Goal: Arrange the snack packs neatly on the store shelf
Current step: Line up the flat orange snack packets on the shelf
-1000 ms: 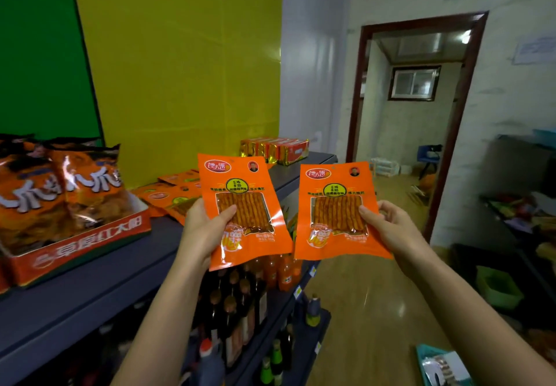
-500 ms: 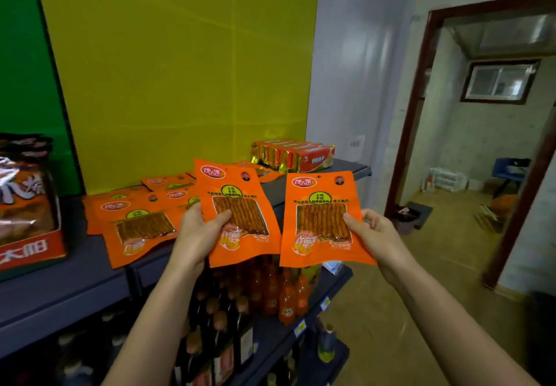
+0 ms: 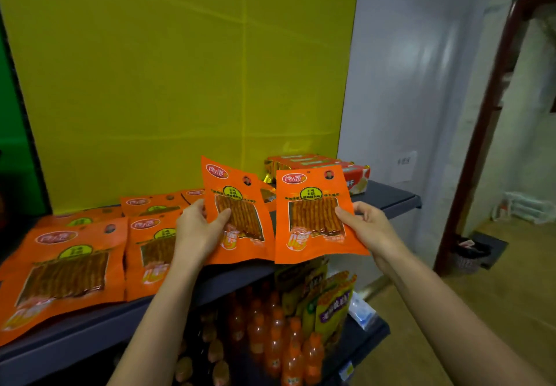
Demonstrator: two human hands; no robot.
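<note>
Left grip [image 3: 200, 232] pinches one orange snack pack [image 3: 237, 214] by its left edge, thumb across the front window and fingers behind, so the printed face stays toward the person and the pack stands nearly upright, leaning a little left. Its bottom edge sits at the front lip of the grey shelf [image 3: 391, 197]. To the left of this grip, more of the same packs [image 3: 64, 268] lie flat on the shelf in loose, overlapping rows, which suggests the two held ones are meant to join that spread. Right of it, nearly edge to edge with the first, a second snack pack [image 3: 316, 217] is held by the right grip [image 3: 365, 229], thumb on the front at its right edge, fingers behind. Holding both by their outer edges keeps the labels readable and the packs easy to lay side by side. Behind the right grip, red and gold boxes [image 3: 319, 165] sit at the back of the shelf, and orange bottles [image 3: 270, 334] fill the tier below both grips
</note>
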